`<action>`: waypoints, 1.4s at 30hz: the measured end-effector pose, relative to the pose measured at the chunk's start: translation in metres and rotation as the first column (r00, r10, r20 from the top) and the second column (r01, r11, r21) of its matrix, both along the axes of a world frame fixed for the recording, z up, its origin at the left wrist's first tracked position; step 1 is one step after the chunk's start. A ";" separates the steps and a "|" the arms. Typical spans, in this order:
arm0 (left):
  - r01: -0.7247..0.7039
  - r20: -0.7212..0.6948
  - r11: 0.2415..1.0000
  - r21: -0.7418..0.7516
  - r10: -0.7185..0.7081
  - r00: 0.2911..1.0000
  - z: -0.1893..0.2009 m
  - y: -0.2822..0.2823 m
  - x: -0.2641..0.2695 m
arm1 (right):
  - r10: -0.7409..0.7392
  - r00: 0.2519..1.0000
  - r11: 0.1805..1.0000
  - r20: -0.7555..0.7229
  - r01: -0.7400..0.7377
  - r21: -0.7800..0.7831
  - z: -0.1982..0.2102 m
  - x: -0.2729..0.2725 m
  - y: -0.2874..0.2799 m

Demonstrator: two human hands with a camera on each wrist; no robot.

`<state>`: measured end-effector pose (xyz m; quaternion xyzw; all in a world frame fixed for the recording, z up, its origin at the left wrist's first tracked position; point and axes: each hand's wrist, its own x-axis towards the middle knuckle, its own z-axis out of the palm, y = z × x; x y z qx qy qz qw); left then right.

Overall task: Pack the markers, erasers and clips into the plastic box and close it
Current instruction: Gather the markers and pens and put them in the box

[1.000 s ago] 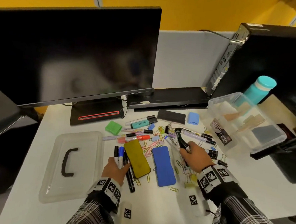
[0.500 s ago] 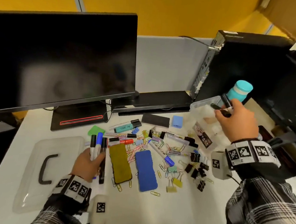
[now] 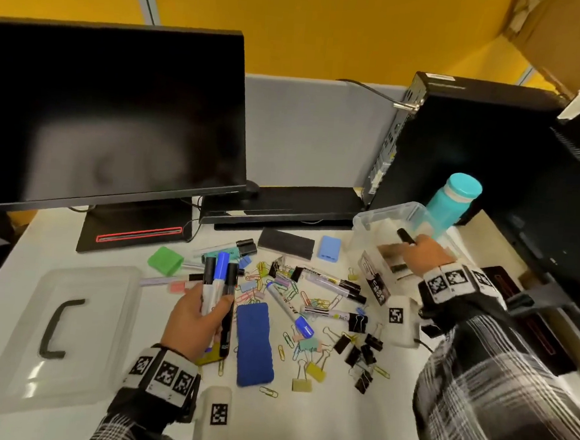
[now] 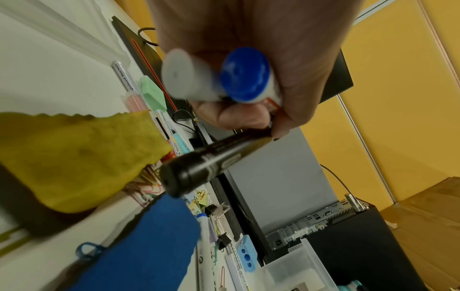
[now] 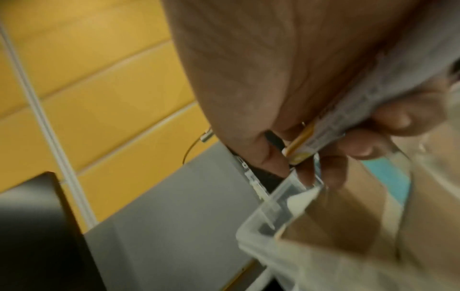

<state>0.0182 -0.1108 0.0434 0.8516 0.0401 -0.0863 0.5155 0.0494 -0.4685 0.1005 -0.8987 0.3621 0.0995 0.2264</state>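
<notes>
My left hand grips three markers upright above the desk: black-capped, blue-capped and an all-black one. My right hand holds a marker inside the clear plastic box at the right. The blue eraser lies on the desk, and the yellow eraser is mostly hidden under my left hand. More markers and many paper and binder clips are scattered between my hands.
The box's lid with a black handle lies at the left. A green block, a light blue block and a black eraser sit behind the pile. A monitor, a computer tower and a teal bottle stand at the back.
My right hand carried a marker from the pile up to the box and now reaches down inside it. My left hand lifted its three markers off the desk and moved rightward.
</notes>
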 end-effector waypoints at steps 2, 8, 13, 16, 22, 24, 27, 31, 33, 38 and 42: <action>0.010 0.011 1.000 0.011 -0.010 1.000 -0.001 0.000 -0.002 | 0.081 0.995 0.994 0.056 -0.077 -0.075 0.005 -0.001 -0.011; 0.029 -0.030 0.999 0.025 -0.028 0.999 0.003 -0.003 -0.005 | 0.400 0.888 0.859 -0.225 -0.449 -0.245 0.008 0.002 -0.027; 0.098 -0.026 0.995 -0.018 -0.099 0.995 0.015 -0.017 0.000 | 0.533 0.822 0.786 -0.199 -0.568 -0.242 0.023 -0.012 -0.015; 0.169 -0.027 0.981 -0.096 -0.173 0.985 0.026 -0.034 0.002 | 0.589 0.772 0.807 0.240 -0.580 -0.114 0.042 -0.035 0.021; 0.425 0.079 0.895 -0.137 -0.417 0.905 0.041 -0.093 0.003 | 0.319 0.822 0.564 0.472 -0.564 0.603 0.019 -0.048 0.090; 0.456 0.109 0.879 -0.140 -0.444 0.890 0.047 -0.110 0.005 | 0.201 0.813 0.581 0.546 -0.548 0.602 0.012 -0.052 0.092; 0.472 0.069 0.843 -0.260 -0.471 0.879 0.055 -0.123 0.006 | 0.078 0.756 0.646 0.650 -0.534 0.545 0.017 -0.058 0.069; 0.427 0.023 0.840 -0.336 -0.446 0.895 0.054 -0.126 0.007 | 0.247 0.637 0.887 0.730 -0.452 0.094 0.035 -0.058 0.019; 0.418 0.016 0.859 -0.296 -0.433 0.901 0.051 -0.126 0.008 | 0.382 0.647 0.902 0.660 -0.418 -0.112 0.028 -0.052 -0.001; 0.439 0.000 0.873 -0.212 -0.449 0.893 0.038 -0.122 0.015 | 0.572 0.787 0.816 0.231 -0.575 -0.063 -0.020 -0.052 -0.021; 0.450 0.119 0.891 0.065 -0.454 0.883 0.043 -0.133 0.020 | 0.411 0.826 0.906 0.385 -0.418 -0.068 -0.035 -0.070 -0.046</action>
